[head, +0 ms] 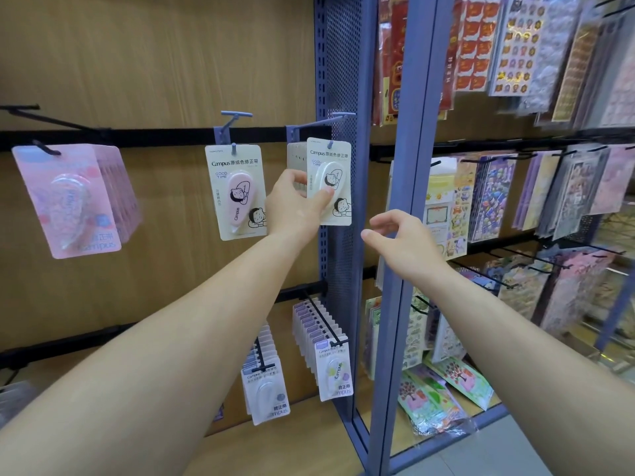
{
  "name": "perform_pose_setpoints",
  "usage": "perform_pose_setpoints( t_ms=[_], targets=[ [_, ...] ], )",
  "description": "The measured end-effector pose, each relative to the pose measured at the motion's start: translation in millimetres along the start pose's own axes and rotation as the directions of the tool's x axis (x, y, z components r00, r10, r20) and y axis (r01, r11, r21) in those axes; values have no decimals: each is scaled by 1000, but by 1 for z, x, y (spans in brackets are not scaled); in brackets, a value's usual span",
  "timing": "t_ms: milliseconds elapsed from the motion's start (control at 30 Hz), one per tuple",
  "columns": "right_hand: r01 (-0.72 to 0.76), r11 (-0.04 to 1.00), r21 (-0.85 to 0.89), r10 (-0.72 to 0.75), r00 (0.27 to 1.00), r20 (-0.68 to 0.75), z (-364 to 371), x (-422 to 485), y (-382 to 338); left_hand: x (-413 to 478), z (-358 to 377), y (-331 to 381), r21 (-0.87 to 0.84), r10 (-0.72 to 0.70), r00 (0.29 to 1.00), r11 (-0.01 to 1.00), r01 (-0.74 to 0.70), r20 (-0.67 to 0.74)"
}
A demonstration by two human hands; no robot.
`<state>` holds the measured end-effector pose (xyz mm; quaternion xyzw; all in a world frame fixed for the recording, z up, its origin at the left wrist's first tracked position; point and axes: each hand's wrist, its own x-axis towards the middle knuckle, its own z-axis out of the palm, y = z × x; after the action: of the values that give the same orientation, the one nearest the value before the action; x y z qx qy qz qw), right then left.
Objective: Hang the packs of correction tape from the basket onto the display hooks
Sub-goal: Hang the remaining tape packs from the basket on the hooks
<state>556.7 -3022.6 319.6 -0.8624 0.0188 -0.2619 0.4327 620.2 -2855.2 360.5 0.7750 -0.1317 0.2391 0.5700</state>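
Left hand (295, 204): it grips the white correction tape pack (335, 166). My thumb is pressed on the front over the blister, and my fingers are curled round the card's left edge.

Pack position: it hangs on the right blue hook (330, 144), whose tip shows through the hole at the top of the card. More cards (295, 156) sit behind it on the same hook.

Right hand (402, 238): its fingers are loosely curled and apart, holding nothing. It is raised below and to the right of the pack, clear of it, in front of the blue upright post (409, 132).

Surroundings: a pink correction tape pack (237, 194) hangs alone on the neighbouring blue hook (233, 147). A row of pink packs (68, 201) hangs on a black hook far left. Two further rows of packs (335, 369) hang below. Sticker sheets (515, 46) fill the bay to the right.
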Motion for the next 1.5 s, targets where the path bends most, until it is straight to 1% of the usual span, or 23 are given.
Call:
perform_pose_setpoints(
  t_ms=[100,300,400,500,600,667,733,800,900,1000,1067,1167,1233,1300,1400,1500],
  targets=[
    [-5,1000,-9,6,1000,14,2,-2,-2,6,2,1,61,-6,1000,998,6,5],
    [-18,997,-71,23,998,62,16,-11,-7,2,1,-10,96,-98,994,991,93,54],
    [-17,991,-136,32,994,108,23,-22,-11,-18,-13,-22,158,-136,980,981,113,144],
    [17,976,-217,22,984,178,33,-41,-16,-59,-43,-41,253,-136,962,965,73,238],
    [65,955,-288,17,962,274,53,-71,-18,-115,-85,-73,352,-171,914,935,33,369],
    [79,946,-315,40,934,355,73,-98,-15,-158,-116,-106,474,-214,873,880,-23,439],
    [83,939,-335,77,896,438,99,-130,-8,-204,-149,-144,570,-296,834,821,-27,465],
    [64,939,-338,128,848,514,129,-168,5,-253,-181,-180,625,-415,784,779,45,462],
    [14,947,-321,193,773,605,177,-230,28,-324,-222,-229,692,-576,686,707,145,444],
    [-32,943,-331,257,703,664,219,-285,54,-385,-249,-272,747,-674,606,638,188,423],
    [-88,938,-334,307,657,689,247,-319,74,-420,-260,-299,770,-738,543,593,237,401],
    [-138,925,-354,364,589,721,286,-364,108,-461,-270,-337,789,-809,432,542,290,398],
    [-164,910,-382,408,519,751,308,-389,132,-482,-273,-359,795,-841,377,512,324,388],
    [-185,887,-423,459,454,764,328,-409,155,-499,-275,-379,804,-870,332,473,361,363],
    [-198,848,-491,529,377,761,351,-438,187,-522,-278,-410,802,-906,277,414,430,319],
    [-161,817,-554,575,298,762,367,-465,210,-535,-273,-436,794,-925,232,377,477,300]
  ],
)
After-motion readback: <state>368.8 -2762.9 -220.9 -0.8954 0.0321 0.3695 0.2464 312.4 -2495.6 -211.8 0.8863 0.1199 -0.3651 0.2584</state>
